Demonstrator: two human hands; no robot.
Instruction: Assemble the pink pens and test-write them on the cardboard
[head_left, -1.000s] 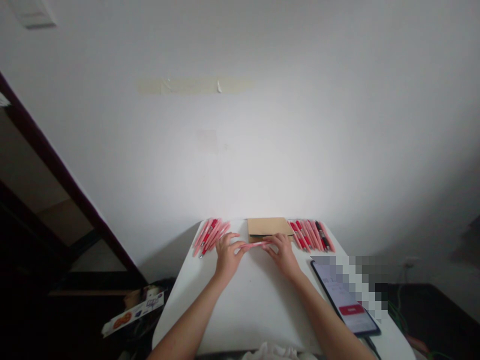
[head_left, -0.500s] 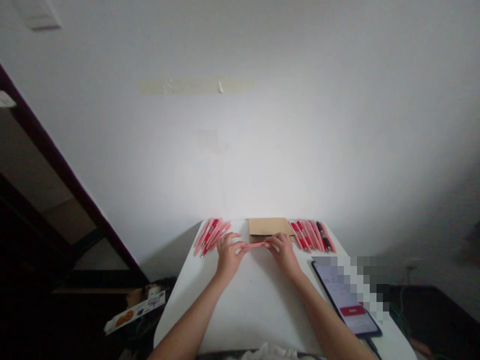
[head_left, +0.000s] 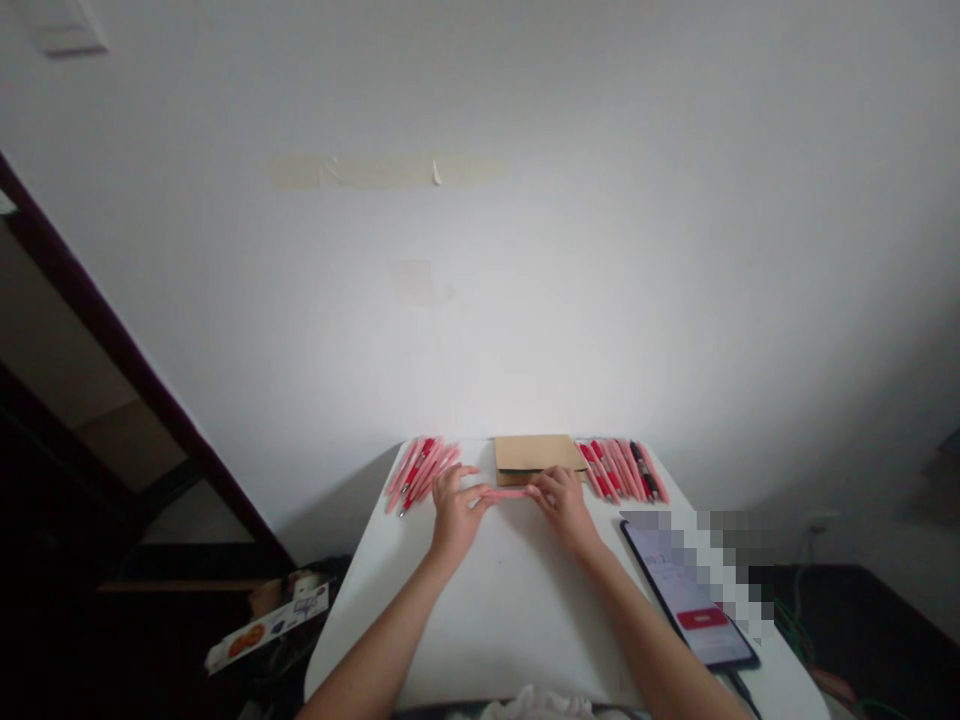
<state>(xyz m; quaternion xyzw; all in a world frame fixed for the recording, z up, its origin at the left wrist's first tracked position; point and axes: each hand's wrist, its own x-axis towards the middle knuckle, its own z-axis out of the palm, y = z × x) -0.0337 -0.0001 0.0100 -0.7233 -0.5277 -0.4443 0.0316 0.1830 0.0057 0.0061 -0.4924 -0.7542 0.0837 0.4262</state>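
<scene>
A pink pen (head_left: 508, 494) lies level between my two hands, just above the white table (head_left: 517, 610). My left hand (head_left: 456, 505) pinches its left end with thumb and fingertip, the other fingers lifted. At the right end, my right hand (head_left: 561, 505) closes its fingertips round the pen. Beyond my left hand is a loose pile of pink and red pens (head_left: 421, 470). A brown kraft-paper notebook or folder (head_left: 538, 453) sits behind my right hand, which overlaps its front edge. To the right of it, pink, red and black pens (head_left: 624, 470) lie side by side.
A phone (head_left: 686, 600) with a lit screen and a cable lies at the table's right side, partly blurred by pixelation. The wall (head_left: 480, 350) stands right behind the table. On the floor at left is a printed box (head_left: 266, 630) among other items.
Both hands keep hold of the pink pen at nearly the same place. The whole view has shifted very slightly; the pens and the brown notebook or folder lie as before.
</scene>
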